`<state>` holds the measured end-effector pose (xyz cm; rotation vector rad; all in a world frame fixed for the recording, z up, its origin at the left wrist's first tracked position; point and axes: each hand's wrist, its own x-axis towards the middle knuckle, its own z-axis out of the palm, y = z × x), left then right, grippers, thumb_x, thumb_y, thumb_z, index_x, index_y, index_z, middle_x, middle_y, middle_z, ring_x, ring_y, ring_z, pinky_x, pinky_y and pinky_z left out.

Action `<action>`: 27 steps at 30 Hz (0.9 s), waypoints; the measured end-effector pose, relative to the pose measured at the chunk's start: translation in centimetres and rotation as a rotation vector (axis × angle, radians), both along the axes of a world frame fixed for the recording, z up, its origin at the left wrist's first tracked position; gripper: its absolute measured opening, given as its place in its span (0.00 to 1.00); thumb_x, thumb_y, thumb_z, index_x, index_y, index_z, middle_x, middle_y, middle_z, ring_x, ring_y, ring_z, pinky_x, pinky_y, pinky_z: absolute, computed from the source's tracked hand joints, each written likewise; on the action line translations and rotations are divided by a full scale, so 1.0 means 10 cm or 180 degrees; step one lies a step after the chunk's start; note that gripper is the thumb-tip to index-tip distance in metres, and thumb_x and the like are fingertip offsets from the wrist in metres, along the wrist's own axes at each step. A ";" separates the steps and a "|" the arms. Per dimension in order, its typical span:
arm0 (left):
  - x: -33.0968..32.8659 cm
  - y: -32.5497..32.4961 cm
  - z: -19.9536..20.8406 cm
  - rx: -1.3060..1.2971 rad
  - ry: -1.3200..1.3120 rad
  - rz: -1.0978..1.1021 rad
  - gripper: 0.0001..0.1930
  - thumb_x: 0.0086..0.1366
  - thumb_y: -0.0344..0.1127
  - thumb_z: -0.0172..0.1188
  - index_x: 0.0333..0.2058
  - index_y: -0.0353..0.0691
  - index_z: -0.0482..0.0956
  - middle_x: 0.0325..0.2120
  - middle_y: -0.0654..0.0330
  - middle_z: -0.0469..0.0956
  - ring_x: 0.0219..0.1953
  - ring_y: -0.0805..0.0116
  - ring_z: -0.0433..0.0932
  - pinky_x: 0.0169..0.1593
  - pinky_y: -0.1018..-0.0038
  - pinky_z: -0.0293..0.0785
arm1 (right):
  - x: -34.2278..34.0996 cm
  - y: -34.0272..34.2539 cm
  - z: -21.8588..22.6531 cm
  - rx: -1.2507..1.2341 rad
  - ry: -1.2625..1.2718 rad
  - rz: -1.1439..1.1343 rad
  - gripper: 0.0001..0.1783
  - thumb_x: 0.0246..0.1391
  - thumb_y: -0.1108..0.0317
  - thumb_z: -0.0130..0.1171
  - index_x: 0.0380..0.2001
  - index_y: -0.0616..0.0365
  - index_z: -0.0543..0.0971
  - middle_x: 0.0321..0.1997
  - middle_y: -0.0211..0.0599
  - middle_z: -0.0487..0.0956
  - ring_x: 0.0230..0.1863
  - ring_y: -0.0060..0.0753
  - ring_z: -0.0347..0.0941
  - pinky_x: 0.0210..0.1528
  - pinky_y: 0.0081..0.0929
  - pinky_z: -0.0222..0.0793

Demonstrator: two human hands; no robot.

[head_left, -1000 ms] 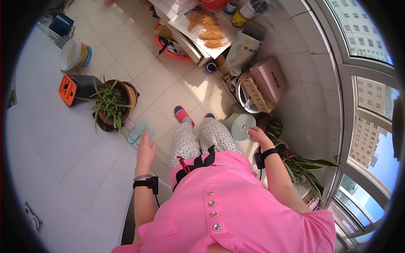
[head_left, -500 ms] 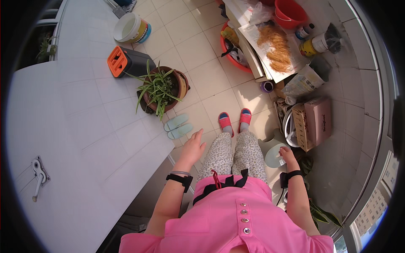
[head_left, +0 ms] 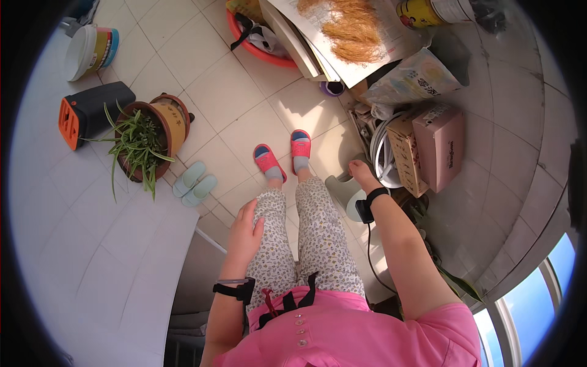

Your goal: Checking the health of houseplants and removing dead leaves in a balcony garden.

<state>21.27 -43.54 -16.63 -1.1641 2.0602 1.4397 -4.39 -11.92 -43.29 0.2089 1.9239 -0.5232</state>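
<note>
Before my left thigh hangs my left hand (head_left: pixel 246 235), its fingers stretched out and nothing in them. The patterned trousers (head_left: pixel 272 235) lie just behind it. My right hand (head_left: pixel 365 175) reaches forward on the right with loosely bent fingers, and no held thing shows there. Below and beside it stands a grey-green plastic thing (head_left: pixel 340 188) with a pale rounded part, perhaps a watering can; my wrist hides some of it. Close by are white rings or hoops (head_left: pixel 383 153), a brown carton (head_left: pixel 406 153) and a pink box (head_left: pixel 438 147). Black bands sit on both wrists.
Left: a potted spider plant (head_left: pixel 143 144), a black-and-orange container (head_left: pixel 95 116), a white bucket (head_left: pixel 92 52), pale green slippers (head_left: pixel 194 183) and a white surface (head_left: pixel 122 263). Ahead: a red basin (head_left: pixel 263 52) and orange-brown fibres (head_left: pixel 351 30) on a board. A cable (head_left: pixel 369 257) hangs from my right wrist.
The view has swung, so the plant, slippers and boxes sit farther left. My right hand has gone forward past the grey-green thing. My left hand is now over my thigh.
</note>
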 end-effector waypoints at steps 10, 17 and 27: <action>0.29 0.10 -0.90 -0.0141 -0.0262 0.0235 0.20 0.60 0.28 0.54 0.52 0.34 0.68 0.42 0.49 0.73 0.42 0.55 0.75 0.45 0.66 0.71 | -0.53 -0.54 -1.16 0.0946 0.0833 0.0199 0.32 0.61 0.52 0.43 0.66 0.44 0.51 0.66 0.57 0.54 0.60 0.57 0.60 0.58 0.46 0.61; 0.32 0.11 -1.18 -0.0064 -0.0342 0.0036 0.18 0.61 0.29 0.54 0.50 0.34 0.68 0.41 0.49 0.74 0.40 0.55 0.75 0.43 0.66 0.72 | -0.95 -0.08 -1.75 0.1198 0.0478 -0.0589 0.26 0.63 0.49 0.40 0.55 0.55 0.69 0.50 0.50 0.75 0.50 0.52 0.70 0.49 0.45 0.67; 0.21 0.00 -0.65 -0.0073 -0.0468 0.0413 0.18 0.62 0.31 0.54 0.50 0.35 0.69 0.42 0.50 0.74 0.41 0.56 0.75 0.43 0.66 0.71 | -0.33 -0.40 -0.71 0.1474 0.1248 0.0531 0.23 0.63 0.56 0.36 0.42 0.60 0.77 0.42 0.54 0.77 0.45 0.56 0.72 0.47 0.47 0.68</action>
